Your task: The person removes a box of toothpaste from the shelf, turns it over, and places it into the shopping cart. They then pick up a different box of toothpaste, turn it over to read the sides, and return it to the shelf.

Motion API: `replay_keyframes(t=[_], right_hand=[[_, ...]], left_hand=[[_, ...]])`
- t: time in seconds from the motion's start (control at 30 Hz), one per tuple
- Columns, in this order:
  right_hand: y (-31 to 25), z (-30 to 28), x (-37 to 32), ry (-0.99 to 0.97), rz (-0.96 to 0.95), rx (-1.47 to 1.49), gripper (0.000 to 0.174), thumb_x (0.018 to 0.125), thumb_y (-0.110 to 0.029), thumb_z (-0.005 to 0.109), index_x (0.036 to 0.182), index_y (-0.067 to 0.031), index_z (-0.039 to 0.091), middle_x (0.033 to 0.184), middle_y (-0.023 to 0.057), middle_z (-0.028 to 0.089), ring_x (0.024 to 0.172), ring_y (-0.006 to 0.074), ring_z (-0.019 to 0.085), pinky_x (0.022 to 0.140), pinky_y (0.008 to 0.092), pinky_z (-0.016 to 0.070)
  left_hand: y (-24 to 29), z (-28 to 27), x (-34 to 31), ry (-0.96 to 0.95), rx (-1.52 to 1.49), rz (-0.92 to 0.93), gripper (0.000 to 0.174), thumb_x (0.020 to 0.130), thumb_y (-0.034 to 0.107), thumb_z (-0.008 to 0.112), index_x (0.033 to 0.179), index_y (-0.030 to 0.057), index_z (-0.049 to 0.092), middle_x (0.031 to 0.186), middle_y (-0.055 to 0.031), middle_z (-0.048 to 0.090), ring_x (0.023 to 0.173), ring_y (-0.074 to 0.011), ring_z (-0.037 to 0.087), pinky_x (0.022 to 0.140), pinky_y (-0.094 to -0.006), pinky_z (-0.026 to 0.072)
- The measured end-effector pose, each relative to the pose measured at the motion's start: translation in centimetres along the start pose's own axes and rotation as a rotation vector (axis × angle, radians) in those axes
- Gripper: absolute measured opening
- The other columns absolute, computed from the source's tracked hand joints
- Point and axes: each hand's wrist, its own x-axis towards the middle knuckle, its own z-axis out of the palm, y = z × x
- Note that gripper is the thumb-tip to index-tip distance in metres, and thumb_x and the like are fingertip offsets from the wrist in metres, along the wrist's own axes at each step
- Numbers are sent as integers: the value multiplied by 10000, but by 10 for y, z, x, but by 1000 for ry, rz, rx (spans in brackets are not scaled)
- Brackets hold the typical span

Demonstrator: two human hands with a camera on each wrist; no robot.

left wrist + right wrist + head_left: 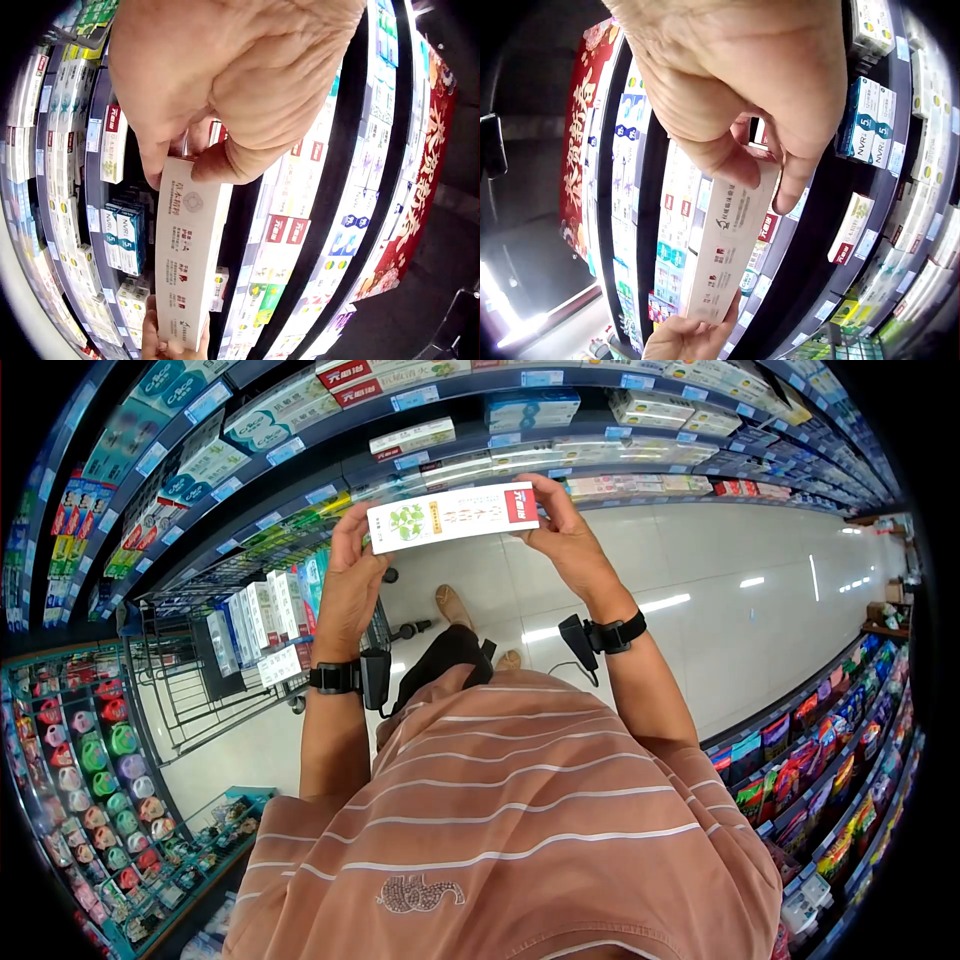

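A long white toothpaste box [450,520] with a red end and a green leaf picture is held up level in front of the shelves. My left hand [347,585] pinches its left end between thumb and fingers. At the red end, my right hand [578,550] grips it the same way. The left wrist view shows small printed text along one side of the toothpaste box [184,255], with the left thumb on its near edge. From the right wrist, a printed side of the toothpaste box [727,247] shows too, with the left fingers at the far end.
A wire shopping cart [215,690] with several boxes [265,615] inside stands at left. Shelves of boxed goods [415,400] curve across the front. Bottles [120,760] line a rack at lower left, and colourful packets [820,740] fill shelves at right. Pale tiled floor [700,590] lies between.
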Motion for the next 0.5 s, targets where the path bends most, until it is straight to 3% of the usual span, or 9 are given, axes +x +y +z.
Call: replay_keyframes(t=[0.23, 0.43, 0.5], right_hand=[[9, 0, 1, -31, 22, 58, 650, 863, 44, 567, 1471, -116, 402, 1399, 109, 480, 1220, 207, 566, 1036, 357, 505], [18, 2, 9, -16, 78, 60, 655, 879, 22, 552, 1501, -92, 380, 1397, 114, 491, 1235, 221, 550, 1032, 381, 515], [22, 2, 15, -20, 118, 77, 658, 892, 8, 544, 1517, -78, 357, 1392, 119, 497, 1247, 230, 540, 1026, 393, 518]], left_hand=[[-6, -8, -3, 28, -40, -34, 678, 864, -105, 482, 1501, 71, 334, 1493, -111, 410, 1288, -185, 476, 1032, -301, 427], [-13, -19, 3, 64, -17, -89, 669, 873, -76, 502, 1507, 68, 346, 1468, -113, 446, 1277, -191, 493, 1012, -317, 437], [-18, -28, 8, 53, -23, -125, 669, 868, -60, 474, 1512, 70, 348, 1475, -123, 441, 1298, -218, 495, 1056, -364, 438]])
